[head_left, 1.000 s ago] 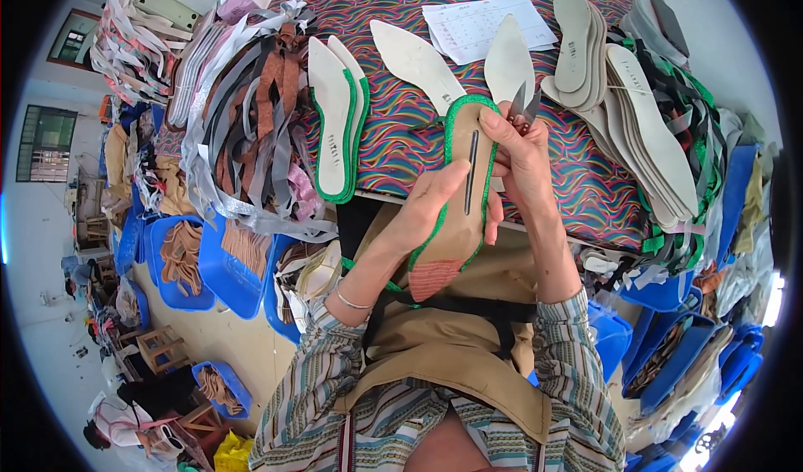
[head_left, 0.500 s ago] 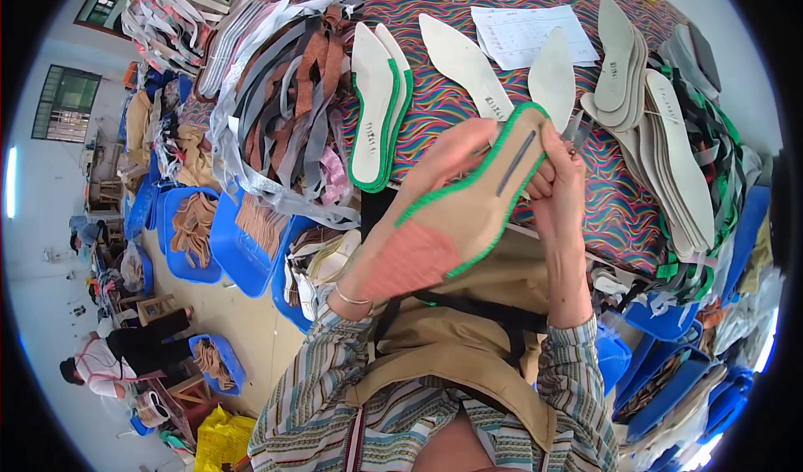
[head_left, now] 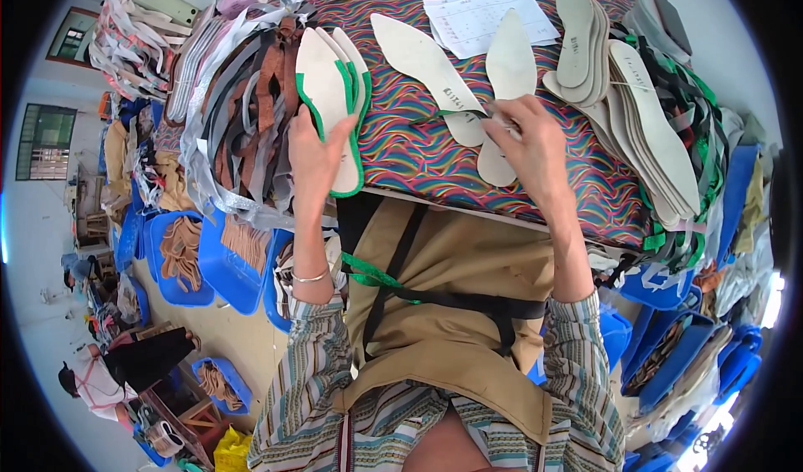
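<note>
My left hand [head_left: 314,158] grips the lower end of a white insole with a green edge [head_left: 328,87]. That insole lies on top of a small stack of similar ones on the table's left part. My right hand [head_left: 529,136] is closed on the heel end of a plain white pointed insole [head_left: 511,61] lying flat on the table with the wavy multicoloured cloth [head_left: 410,158]. A second plain white insole [head_left: 420,56] lies slanted just left of it, its heel under my fingers.
A printed paper sheet [head_left: 485,16] lies behind the insoles. A tall stack of insoles [head_left: 648,133] fills the table's right side, and a heap of straps [head_left: 230,117] the left. Blue bins [head_left: 222,263] with parts stand on the floor at left. A person [head_left: 96,384] is at lower left.
The green-edged insole, held up in both hands before, now lies on the stack at left under my left hand. My right hand has let it go and moved to the plain white insole.
</note>
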